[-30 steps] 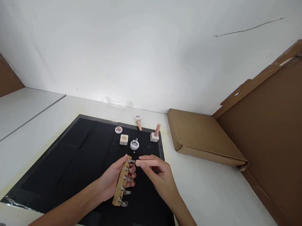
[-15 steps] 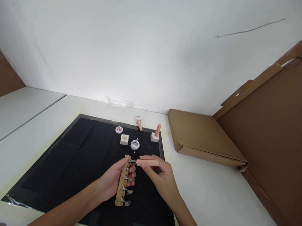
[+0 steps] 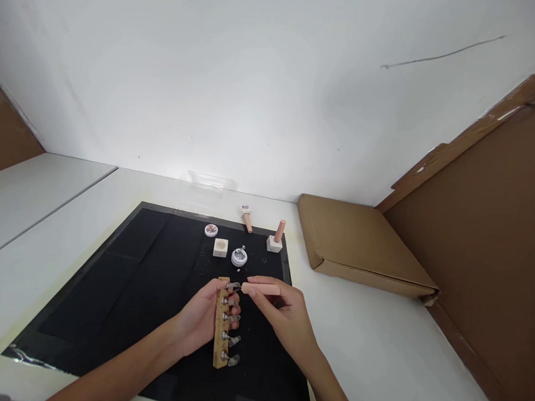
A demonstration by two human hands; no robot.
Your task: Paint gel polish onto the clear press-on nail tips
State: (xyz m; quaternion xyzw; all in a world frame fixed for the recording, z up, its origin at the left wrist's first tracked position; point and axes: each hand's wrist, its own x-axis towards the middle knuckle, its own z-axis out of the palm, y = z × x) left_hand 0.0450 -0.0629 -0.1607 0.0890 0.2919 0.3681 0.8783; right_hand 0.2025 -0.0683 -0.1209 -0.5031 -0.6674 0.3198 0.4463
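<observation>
My left hand [image 3: 205, 312] is closed round the upper part of a wooden nail-tip stand [image 3: 219, 338], thumb near its top end. Several clear false nails [image 3: 234, 339] stick out from its metal holders towards the right. Between the thumb and fingers of my right hand [image 3: 283, 309] is a nail polish brush [image 3: 261, 289] with a pink cap handle, lying nearly level. Its tip points left at the topmost false nail [image 3: 234, 287]; whether bristles and nail touch is too small to tell.
Beyond my hands are an open white jar [image 3: 239, 258], a square white bottle [image 3: 220, 247], a round lid [image 3: 211, 230] and two pink-capped polish bottles [image 3: 275, 244], [image 3: 245, 211]. A black mat [image 3: 120, 278] covers the table; a cardboard box [image 3: 362, 238] lies at right.
The lower end of the nail-tip stand has swung right, so it stands more upright in view. My right hand and the brush have hardly moved.
</observation>
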